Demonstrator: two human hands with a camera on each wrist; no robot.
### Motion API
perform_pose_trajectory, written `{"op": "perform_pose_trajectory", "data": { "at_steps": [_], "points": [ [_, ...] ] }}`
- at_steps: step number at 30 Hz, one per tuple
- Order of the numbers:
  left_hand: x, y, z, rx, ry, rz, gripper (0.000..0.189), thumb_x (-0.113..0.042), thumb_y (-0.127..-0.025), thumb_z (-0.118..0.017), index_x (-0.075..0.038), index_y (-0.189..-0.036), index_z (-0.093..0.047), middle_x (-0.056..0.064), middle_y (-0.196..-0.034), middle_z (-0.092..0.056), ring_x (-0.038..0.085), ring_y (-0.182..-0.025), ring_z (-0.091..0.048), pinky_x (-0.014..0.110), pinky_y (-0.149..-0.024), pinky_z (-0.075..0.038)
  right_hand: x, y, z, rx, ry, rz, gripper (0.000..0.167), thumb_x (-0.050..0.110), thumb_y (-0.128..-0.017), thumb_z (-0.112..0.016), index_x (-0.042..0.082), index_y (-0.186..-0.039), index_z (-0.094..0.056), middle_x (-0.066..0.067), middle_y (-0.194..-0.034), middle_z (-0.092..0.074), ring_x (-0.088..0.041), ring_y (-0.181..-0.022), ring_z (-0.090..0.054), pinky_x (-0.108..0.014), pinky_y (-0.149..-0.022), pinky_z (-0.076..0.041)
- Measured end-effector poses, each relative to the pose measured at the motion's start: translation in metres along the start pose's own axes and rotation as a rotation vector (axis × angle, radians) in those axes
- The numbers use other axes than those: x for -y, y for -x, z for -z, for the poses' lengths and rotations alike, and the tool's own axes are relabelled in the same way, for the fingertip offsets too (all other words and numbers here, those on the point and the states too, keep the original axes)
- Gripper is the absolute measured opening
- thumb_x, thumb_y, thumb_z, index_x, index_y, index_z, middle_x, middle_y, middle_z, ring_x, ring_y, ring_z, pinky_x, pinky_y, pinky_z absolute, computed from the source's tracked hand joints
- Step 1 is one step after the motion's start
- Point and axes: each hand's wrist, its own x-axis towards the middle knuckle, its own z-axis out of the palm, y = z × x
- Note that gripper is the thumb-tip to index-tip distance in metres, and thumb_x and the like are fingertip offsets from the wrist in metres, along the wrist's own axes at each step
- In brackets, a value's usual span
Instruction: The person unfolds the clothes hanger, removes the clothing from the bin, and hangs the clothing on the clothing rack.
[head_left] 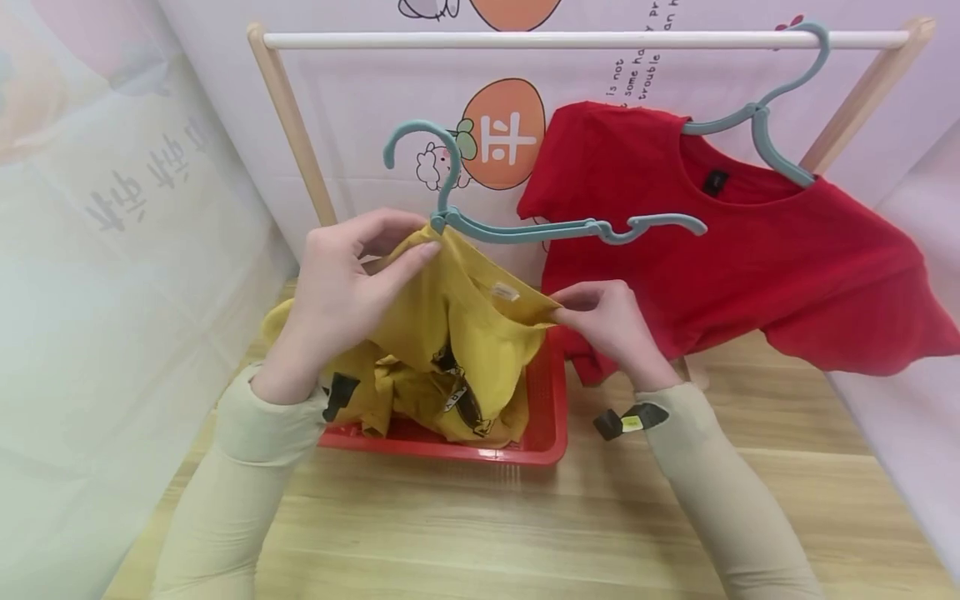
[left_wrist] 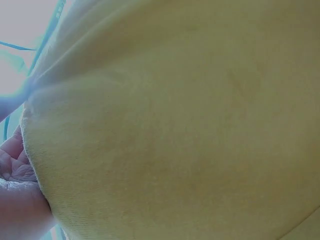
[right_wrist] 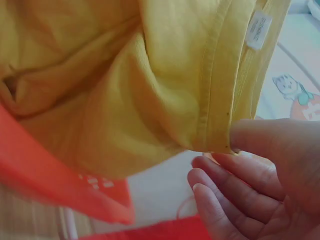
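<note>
A yellow T-shirt point(head_left: 480, 333) hangs from both hands, its lower part lying in a red basket point(head_left: 551, 417). My left hand point(head_left: 345, 283) pinches the neckline close to the hub of a teal folding hanger point(head_left: 525, 232). One hanger arm points right above the collar; the other is hidden, apparently inside the shirt. My right hand point(head_left: 611, 325) pinches the opposite end of the neckline, stretching it. In the right wrist view, thumb and finger hold the hem, near a white label point(right_wrist: 259, 30). Yellow cloth point(left_wrist: 175, 120) fills most of the left wrist view.
A rack with a white rail point(head_left: 480, 40) and wooden legs stands behind. On its right side a red T-shirt point(head_left: 720, 250) hangs from another teal hanger point(head_left: 795, 83). The basket sits on a wood-grain table point(head_left: 465, 533), with printed sheeting behind and at the sides.
</note>
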Motion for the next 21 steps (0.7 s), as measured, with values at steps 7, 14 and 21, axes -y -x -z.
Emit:
{"op": "perform_pose_trajectory", "data": {
  "at_steps": [7,14,21],
  "points": [
    [0.006,0.005,0.01,-0.01,-0.05,0.014,0.013,-0.014,-0.093,-0.078,-0.006,-0.103,-0.078,-0.004,-0.096,-0.075,0.01,-0.084,-0.069,0.025,-0.082,-0.058,-0.003,0.003,0.024,-0.004,-0.04,-0.055,0.032,0.029,-0.091,-0.079,0.006,-0.114,-0.077,-0.01,-0.099,-0.075,-0.026,-0.082,-0.069,-0.029,-0.071,-0.059],
    [0.014,0.011,0.016,0.043,-0.092,0.041,0.015,-0.016,-0.093,-0.078,-0.006,-0.104,-0.078,-0.001,-0.096,-0.076,0.008,-0.088,-0.07,0.024,-0.082,-0.058,-0.005,0.006,0.048,-0.018,-0.08,-0.026,0.035,0.025,-0.094,-0.076,-0.001,-0.117,-0.074,-0.016,-0.1,-0.075,-0.02,-0.076,-0.073,-0.026,-0.073,-0.06],
    [0.028,0.017,0.019,0.104,-0.158,0.012,0.015,-0.016,-0.092,-0.079,-0.007,-0.104,-0.079,-0.002,-0.095,-0.076,0.011,-0.088,-0.071,0.02,-0.08,-0.056,-0.009,0.008,0.064,-0.059,-0.135,-0.031,0.035,0.023,-0.093,-0.077,-0.004,-0.116,-0.073,-0.005,-0.091,-0.077,-0.021,-0.077,-0.074,-0.029,-0.077,-0.06]
  ]
}}
